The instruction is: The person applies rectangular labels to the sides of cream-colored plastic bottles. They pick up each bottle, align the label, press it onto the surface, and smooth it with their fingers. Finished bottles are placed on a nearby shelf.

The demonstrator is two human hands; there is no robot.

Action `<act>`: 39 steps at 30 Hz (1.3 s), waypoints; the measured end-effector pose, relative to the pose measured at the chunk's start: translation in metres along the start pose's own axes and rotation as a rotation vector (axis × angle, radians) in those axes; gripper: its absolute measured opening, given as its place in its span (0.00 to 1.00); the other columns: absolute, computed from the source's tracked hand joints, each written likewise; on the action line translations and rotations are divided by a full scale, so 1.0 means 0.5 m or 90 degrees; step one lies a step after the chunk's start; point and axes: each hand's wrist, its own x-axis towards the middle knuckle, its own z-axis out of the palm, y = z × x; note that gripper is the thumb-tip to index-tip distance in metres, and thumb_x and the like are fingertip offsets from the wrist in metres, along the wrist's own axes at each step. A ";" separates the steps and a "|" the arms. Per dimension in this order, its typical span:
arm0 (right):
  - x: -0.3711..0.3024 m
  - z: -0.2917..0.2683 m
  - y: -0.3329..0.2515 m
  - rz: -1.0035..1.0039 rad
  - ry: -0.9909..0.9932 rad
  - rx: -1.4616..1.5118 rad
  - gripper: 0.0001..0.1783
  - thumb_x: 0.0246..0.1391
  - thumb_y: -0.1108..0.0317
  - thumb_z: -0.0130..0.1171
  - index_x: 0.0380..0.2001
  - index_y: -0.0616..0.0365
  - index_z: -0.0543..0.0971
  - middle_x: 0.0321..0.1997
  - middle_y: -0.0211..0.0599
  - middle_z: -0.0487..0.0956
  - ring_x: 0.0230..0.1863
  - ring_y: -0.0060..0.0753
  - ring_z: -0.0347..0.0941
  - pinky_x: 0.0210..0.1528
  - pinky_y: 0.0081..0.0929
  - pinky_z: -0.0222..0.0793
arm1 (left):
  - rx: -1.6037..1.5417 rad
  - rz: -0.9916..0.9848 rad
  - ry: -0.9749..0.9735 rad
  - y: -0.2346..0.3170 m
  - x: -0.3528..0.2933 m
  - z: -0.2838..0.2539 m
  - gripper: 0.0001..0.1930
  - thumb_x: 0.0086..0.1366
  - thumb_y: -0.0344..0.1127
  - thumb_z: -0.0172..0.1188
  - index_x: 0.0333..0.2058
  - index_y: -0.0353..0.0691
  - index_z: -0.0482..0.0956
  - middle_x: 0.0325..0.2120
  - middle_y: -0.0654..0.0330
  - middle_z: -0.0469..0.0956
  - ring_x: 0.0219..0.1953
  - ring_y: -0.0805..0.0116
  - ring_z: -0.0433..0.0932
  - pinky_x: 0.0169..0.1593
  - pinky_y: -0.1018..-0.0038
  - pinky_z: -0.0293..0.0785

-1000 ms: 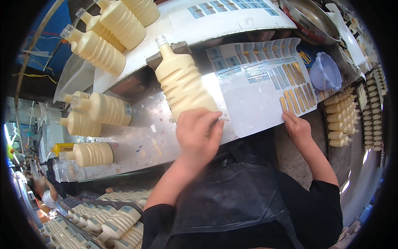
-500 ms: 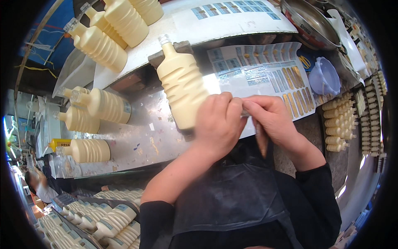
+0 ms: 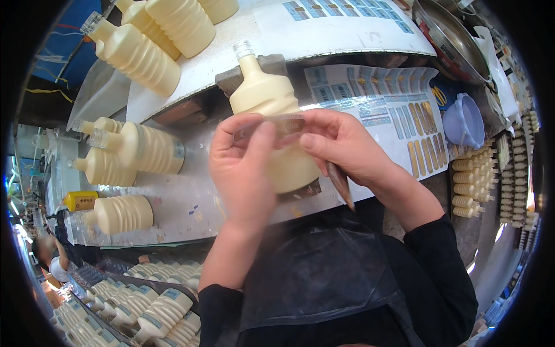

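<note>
Stretched between my two hands is a narrow curved label strip (image 3: 293,125), greyish and see-through. My left hand (image 3: 240,165), smeared by motion, pinches one end between thumb and fingers. My right hand (image 3: 352,144) pinches the other end, and also keeps a brown pointed tool (image 3: 341,186) tucked in its palm, tip down. Behind and below the strip lies a cream ribbed bottle (image 3: 263,92) with a clear neck, propped on dark blocks (image 3: 227,81); my hands partly hide its body.
A printed label sheet (image 3: 370,92) lies right of the bottle, by a lilac bucket (image 3: 463,122) and a metal pan (image 3: 454,34). Cream bottles (image 3: 153,147) stand at left, with more on the upper shelf (image 3: 243,40). Racked bottles (image 3: 159,315) fill the lower left. A co-worker (image 3: 55,254) is at far left.
Both hands have moved up and left, over the bottle. The label strip now shows spread between them; before, they were close together at the bottle's right side. The view has shifted slightly.
</note>
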 end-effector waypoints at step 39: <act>0.171 -0.073 0.089 -0.111 0.153 -0.080 0.10 0.68 0.64 0.59 0.44 0.58 0.77 0.36 0.24 0.79 0.35 0.11 0.72 0.38 0.14 0.70 | 0.292 0.059 0.099 -0.078 0.124 -0.061 0.14 0.65 0.36 0.71 0.43 0.37 0.78 0.36 0.67 0.75 0.35 0.82 0.68 0.39 0.83 0.67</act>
